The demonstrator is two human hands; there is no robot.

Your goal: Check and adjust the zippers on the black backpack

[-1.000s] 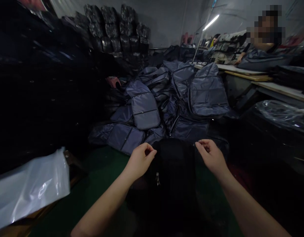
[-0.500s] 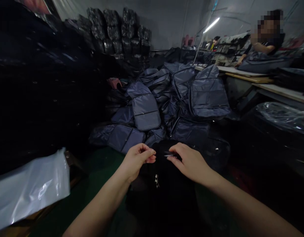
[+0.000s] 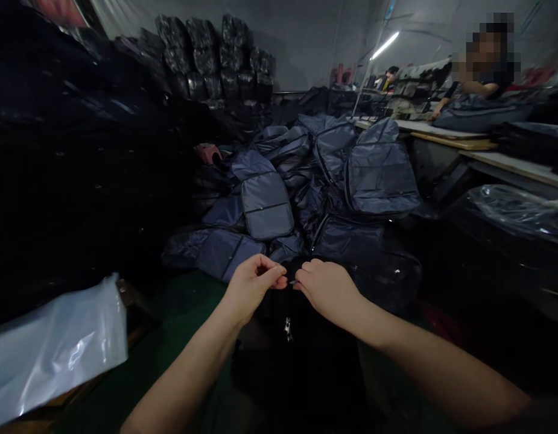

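Observation:
In front of me is a black bag (image 3: 306, 361), its outline mostly lost in the dark, with a shiny metal zipper pull (image 3: 288, 328) on it. Above the pull, my left hand (image 3: 256, 283) is closed in a pinch; whatever lies between thumb and finger is too small to make out. My right hand (image 3: 328, 292) is wrapped around small thread snips (image 3: 293, 282). Only their tip shows, just short of the left fingertips.
Dark blue-grey bags (image 3: 267, 205) lie heaped ahead. Black plastic-wrapped bundles (image 3: 206, 54) are stacked behind. Plastic sheeting (image 3: 61, 343) lies at left, a dark pile (image 3: 79, 181) beyond it. A co-worker (image 3: 487, 78) is at a worktable (image 3: 523, 169) on the right.
My right hand has moved left, bringing the snips up to the left fingertips. The blades stood apart before; now only a tip shows. My left hand has barely moved.

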